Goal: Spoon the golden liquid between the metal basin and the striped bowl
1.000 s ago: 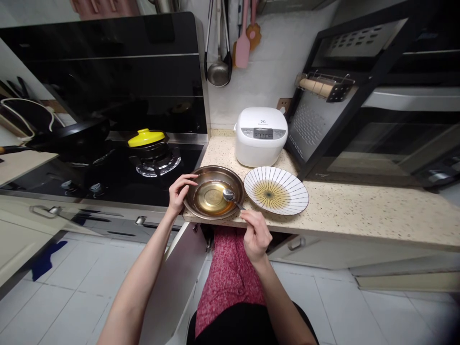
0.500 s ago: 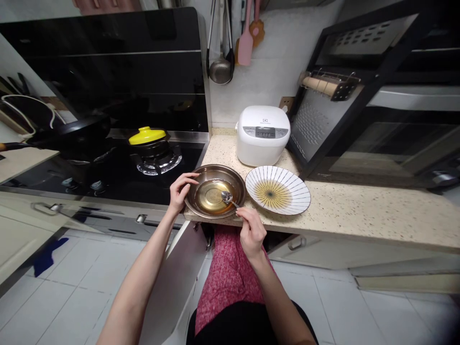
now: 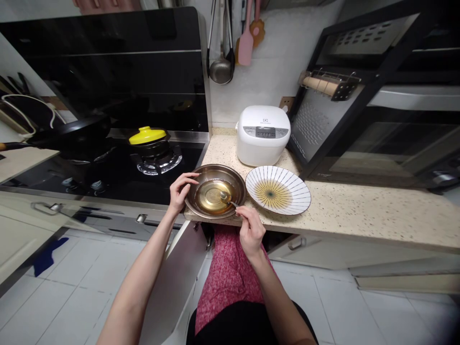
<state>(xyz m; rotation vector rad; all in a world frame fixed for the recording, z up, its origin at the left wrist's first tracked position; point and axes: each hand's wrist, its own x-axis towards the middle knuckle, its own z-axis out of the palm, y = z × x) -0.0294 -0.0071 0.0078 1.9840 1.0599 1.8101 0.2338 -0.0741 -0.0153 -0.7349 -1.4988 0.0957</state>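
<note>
A shallow metal bowl (image 3: 201, 179) with amber liquid sits at the front edge of the speckled counter (image 3: 359, 211). My left hand (image 3: 179, 191) grips the bowl's left rim. My right hand (image 3: 249, 230) holds a metal spoon (image 3: 226, 196) by its handle. The spoon's bowl dips into the liquid near the bowl's right side. Just right of the bowl lies a white plate (image 3: 278, 189) with dark radial lines and a yellow centre.
A white rice cooker (image 3: 262, 134) stands behind the plate. Left of the counter is a black gas hob (image 3: 108, 177) with a yellow-lidded pot (image 3: 148, 136) and a black pan (image 3: 68, 132). Utensils (image 3: 233, 43) hang on the wall. A black rack (image 3: 345, 96) rises at the right.
The spoon has moved left and lower, from above the bowl's right rim into the liquid. My right hand came closer to the bowl. My left hand has stayed on the rim.
</note>
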